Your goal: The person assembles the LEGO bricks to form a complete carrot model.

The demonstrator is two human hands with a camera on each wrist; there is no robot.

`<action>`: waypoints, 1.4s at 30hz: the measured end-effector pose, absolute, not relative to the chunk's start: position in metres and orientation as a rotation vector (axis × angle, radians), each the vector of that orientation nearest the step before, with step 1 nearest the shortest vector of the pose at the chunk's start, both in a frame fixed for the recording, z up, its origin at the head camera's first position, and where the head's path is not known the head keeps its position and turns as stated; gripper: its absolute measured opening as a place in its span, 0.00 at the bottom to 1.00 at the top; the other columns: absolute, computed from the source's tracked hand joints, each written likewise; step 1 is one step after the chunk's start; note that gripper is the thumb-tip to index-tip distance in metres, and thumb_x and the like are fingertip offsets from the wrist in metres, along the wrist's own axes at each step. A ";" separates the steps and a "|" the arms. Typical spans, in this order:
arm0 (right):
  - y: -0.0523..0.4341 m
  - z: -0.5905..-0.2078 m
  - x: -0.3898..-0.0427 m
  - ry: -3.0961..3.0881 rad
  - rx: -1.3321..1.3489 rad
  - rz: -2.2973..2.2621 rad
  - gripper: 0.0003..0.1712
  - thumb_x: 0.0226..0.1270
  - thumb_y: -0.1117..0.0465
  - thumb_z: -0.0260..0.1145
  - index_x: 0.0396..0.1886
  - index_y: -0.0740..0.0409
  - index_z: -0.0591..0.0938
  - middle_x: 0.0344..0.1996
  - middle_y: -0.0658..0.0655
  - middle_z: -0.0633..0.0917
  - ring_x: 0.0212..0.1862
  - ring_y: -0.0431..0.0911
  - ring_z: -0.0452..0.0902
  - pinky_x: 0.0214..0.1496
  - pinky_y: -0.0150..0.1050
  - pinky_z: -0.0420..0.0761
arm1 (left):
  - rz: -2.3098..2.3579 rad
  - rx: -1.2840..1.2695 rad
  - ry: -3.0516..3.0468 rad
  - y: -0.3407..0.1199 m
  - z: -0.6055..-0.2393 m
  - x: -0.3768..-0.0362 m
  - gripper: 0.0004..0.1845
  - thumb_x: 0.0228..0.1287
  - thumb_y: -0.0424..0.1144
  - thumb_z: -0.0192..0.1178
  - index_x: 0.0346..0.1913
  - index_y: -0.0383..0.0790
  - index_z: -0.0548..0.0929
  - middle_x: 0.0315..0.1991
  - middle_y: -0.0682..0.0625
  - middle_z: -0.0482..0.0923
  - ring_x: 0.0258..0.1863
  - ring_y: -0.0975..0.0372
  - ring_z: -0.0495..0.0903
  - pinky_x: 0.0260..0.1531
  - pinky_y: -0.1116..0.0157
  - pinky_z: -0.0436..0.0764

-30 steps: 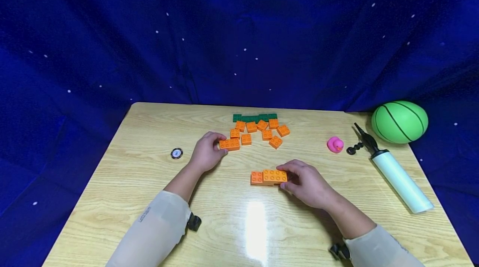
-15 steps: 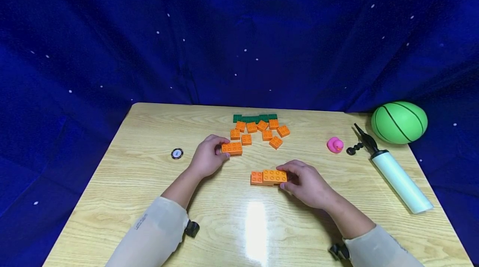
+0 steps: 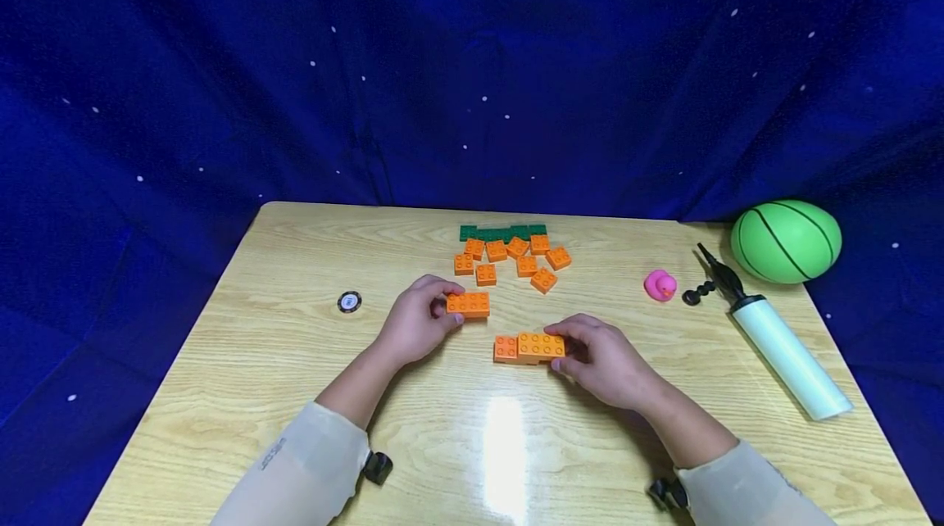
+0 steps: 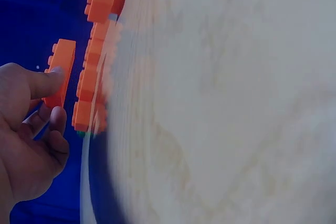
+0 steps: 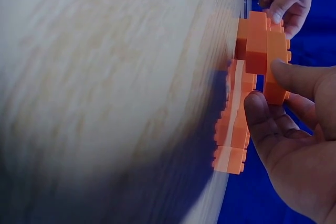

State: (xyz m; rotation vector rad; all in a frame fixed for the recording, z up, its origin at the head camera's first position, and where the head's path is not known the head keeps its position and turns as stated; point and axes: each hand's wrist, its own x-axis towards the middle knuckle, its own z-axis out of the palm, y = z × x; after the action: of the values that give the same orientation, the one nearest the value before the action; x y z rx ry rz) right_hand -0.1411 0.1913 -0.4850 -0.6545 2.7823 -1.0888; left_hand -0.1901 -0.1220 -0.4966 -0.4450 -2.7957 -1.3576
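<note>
Presently, left hand (image 3: pixel 416 323): it pinched one end of a long orange brick (image 3: pixel 469 305) between thumb and fingers; the left wrist view showed this brick raised from the table (image 3: pixel 243 387).
Right hand (image 3: pixel 608 364): its thumb and fingers were clamped on the right end of a stepped orange block (image 3: pixel 527 351), which several joined bricks formed.
Between the hands: they were apart from each other; the long orange brick was near the block, a little farther from the person and to the left.
Stepped block: it was near the middle of the table, and its upper brick (image 3: pixel 542 344) reached beyond the lower ones at the gripped end.
Loose bricks: nine small orange bricks (image 3: pixel 485 275) lay scattered beyond the long one, and behind them was a low green row (image 3: pixel 494 235).
Left side: a round chip (image 3: pixel 350 301) lay flat.
Right side: there were a pink duck (image 3: pixel 660 286), a small black piece (image 3: pixel 692 297), a hand pump (image 3: pixel 792 355) and a green ball (image 3: pixel 786 242).
Background: a dark blue curtain (image 3: pixel 472 59) hung there.
</note>
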 end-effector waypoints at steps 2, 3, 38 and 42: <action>0.191 -0.486 -0.141 2.783 -0.663 -1.094 0.25 0.62 0.66 0.78 0.60 0.57 0.85 0.52 0.52 0.85 0.46 0.46 0.80 0.46 0.39 0.81 | -1.360 -0.459 -2.804 -0.121 -0.495 -0.187 0.16 0.63 0.32 0.74 0.53 0.45 0.87 0.47 0.55 0.78 0.31 0.63 0.74 0.33 0.65 0.77; 0.191 -0.486 -0.141 2.784 -0.664 -1.096 0.25 0.62 0.66 0.78 0.59 0.57 0.85 0.52 0.52 0.85 0.45 0.46 0.80 0.46 0.39 0.81 | -1.363 -0.466 -2.808 -0.120 -0.495 -0.185 0.16 0.63 0.32 0.74 0.53 0.45 0.87 0.47 0.55 0.78 0.32 0.63 0.74 0.34 0.65 0.77; 0.189 -0.484 -0.140 2.761 -0.625 -1.090 0.25 0.64 0.64 0.77 0.61 0.57 0.85 0.53 0.50 0.84 0.45 0.44 0.78 0.45 0.38 0.81 | -1.299 -0.722 -2.893 -0.097 -0.488 -0.156 0.18 0.64 0.36 0.74 0.56 0.47 0.86 0.51 0.56 0.78 0.44 0.61 0.78 0.46 0.64 0.80; 0.189 -0.483 -0.139 2.775 -0.634 -1.083 0.25 0.63 0.64 0.77 0.60 0.57 0.85 0.53 0.51 0.84 0.47 0.45 0.79 0.47 0.39 0.81 | -1.331 -0.729 -2.889 -0.097 -0.489 -0.155 0.19 0.62 0.35 0.74 0.56 0.45 0.85 0.51 0.54 0.78 0.44 0.62 0.79 0.47 0.64 0.81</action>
State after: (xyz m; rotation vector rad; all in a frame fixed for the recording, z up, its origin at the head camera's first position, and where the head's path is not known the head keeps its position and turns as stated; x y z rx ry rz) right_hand -0.1389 0.1886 -0.4835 -0.6342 2.7748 -1.0828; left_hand -0.1553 -0.0966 -0.4889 -0.7291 -2.8891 -1.3306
